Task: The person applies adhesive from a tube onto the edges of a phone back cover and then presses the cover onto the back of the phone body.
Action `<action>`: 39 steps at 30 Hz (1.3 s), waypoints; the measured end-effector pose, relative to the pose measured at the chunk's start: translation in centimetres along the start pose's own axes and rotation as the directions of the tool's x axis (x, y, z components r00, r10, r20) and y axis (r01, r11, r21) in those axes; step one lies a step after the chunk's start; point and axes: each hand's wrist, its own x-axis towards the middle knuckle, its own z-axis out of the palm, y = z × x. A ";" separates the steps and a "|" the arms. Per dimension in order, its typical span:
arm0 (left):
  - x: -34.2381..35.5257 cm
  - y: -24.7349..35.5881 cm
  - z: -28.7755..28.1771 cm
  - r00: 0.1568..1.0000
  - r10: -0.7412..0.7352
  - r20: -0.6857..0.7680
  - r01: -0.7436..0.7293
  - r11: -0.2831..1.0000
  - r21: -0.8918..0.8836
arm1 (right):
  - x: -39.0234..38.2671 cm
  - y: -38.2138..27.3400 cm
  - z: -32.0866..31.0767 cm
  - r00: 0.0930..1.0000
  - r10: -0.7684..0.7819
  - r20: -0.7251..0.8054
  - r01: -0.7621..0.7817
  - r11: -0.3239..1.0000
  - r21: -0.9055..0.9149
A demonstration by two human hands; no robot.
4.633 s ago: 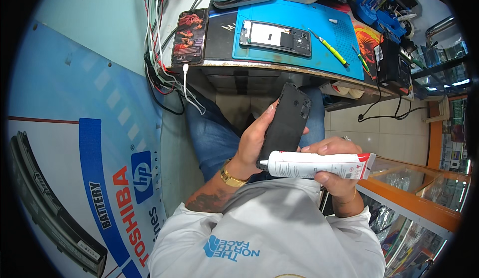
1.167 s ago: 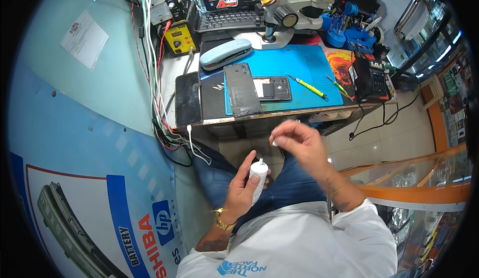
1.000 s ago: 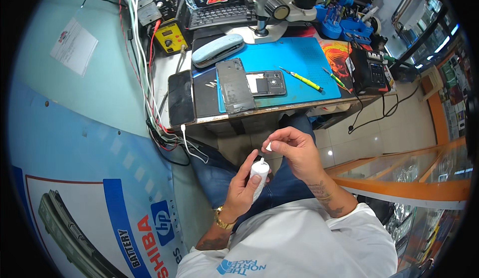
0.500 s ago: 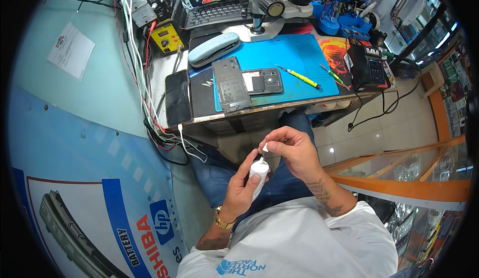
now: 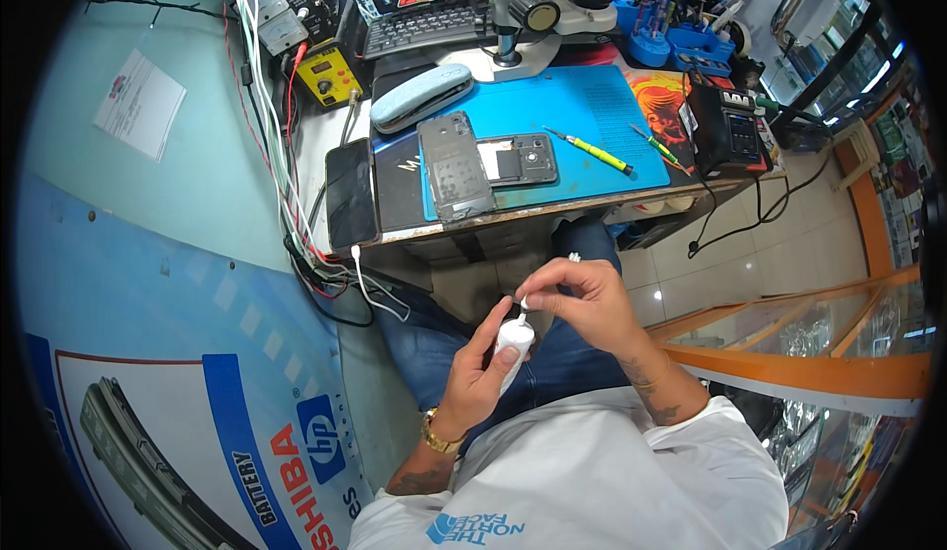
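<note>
Your left hand [image 5: 480, 372] grips a white tube [image 5: 514, 342] between thumb and fingers, nozzle pointing up, while your right hand [image 5: 584, 298] pinches a small white cap [image 5: 525, 303] between thumb and forefinger at the nozzle's tip; whether the cap is seated cannot be told. The tube is held above your lap, in front of your jeans [image 5: 419, 338] and short of the front edge of the desk [image 5: 582, 195]. A gold watch [image 5: 441, 434] circles your left wrist. Beyond your hands, a blue mat [image 5: 592, 106] carries an opened phone [image 5: 538, 163] — its left end overlapped by a slanted dark back panel [image 5: 455, 167] — with a yellow-green pen-shaped tool [image 5: 597, 153] just to its right. A second slim tool [image 5: 659, 148] lies farther right. To the left, a dark-screened phone [image 5: 351, 195] sits with a white cable [image 5: 359, 266] plugged into its near end. A pale blue case [image 5: 422, 98] rests behind the back panel, and farther back stand a keyboard [image 5: 424, 32], a microscope [image 5: 538, 12] on a metal post, and a blue organizer [image 5: 648, 49] packed with tools.
</note>
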 end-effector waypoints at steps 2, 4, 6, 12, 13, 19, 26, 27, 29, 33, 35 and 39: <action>-0.1 0.2 0.0 1.000 -0.013 -0.010 0.013 1.000 -0.013 | -0.6 -0.3 0.5 0.996 0.067 0.053 -0.066 0.998 -0.022; 0.0 0.6 -0.1 0.999 -0.029 -0.019 0.029 0.999 -0.022 | -1.0 -0.1 0.5 0.986 0.134 0.101 -0.131 0.991 -0.043; -0.2 1.0 -0.2 0.995 -0.103 -0.009 0.103 0.986 0.133 | -1.7 0.2 -0.2 0.986 0.071 0.149 -0.028 0.962 -0.270; 0.4 1.8 -0.9 0.986 -0.154 0.070 0.116 0.916 0.383 | -2.5 1.1 -0.9 0.962 0.122 0.244 -0.002 0.898 -0.440; 0.5 1.8 -0.8 0.990 -0.120 0.070 0.071 0.871 0.486 | -2.7 1.5 -0.8 0.955 0.183 0.233 -0.042 0.862 -0.505; 1.8 -2.0 -1.3 0.966 0.184 0.183 -0.256 0.559 0.789 | -2.9 5.7 -1.1 0.920 0.347 0.181 -0.202 0.817 -0.540; 3.7 -3.6 -2.1 0.992 -0.073 0.103 0.008 0.851 0.525 | -3.4 8.1 -2.0 0.981 0.059 0.185 0.040 0.872 -0.488; 4.1 -4.0 -2.0 0.994 -0.066 0.093 0.007 0.850 0.527 | -3.4 8.6 -1.9 0.979 0.054 0.197 0.050 0.872 -0.488; 4.9 -5.3 -1.7 0.974 0.178 0.141 -0.224 0.656 0.721 | -3.4 9.6 -1.9 0.984 0.180 0.012 -0.147 0.835 -0.530; 7.5 -8.9 -2.3 0.970 0.108 0.218 -0.241 0.528 0.814 | -3.5 11.2 -3.4 0.908 0.392 -0.150 -0.414 0.776 -0.476; 9.9 -13.7 -4.5 0.995 -0.027 0.093 -0.067 0.499 0.864 | -3.9 11.1 -4.6 0.921 0.274 -0.278 -0.377 0.807 -0.454; 15.1 -21.9 -10.9 0.961 -0.235 -0.145 0.217 0.322 0.921 | -6.9 11.9 -6.7 0.872 0.160 -0.463 -0.368 0.838 -0.403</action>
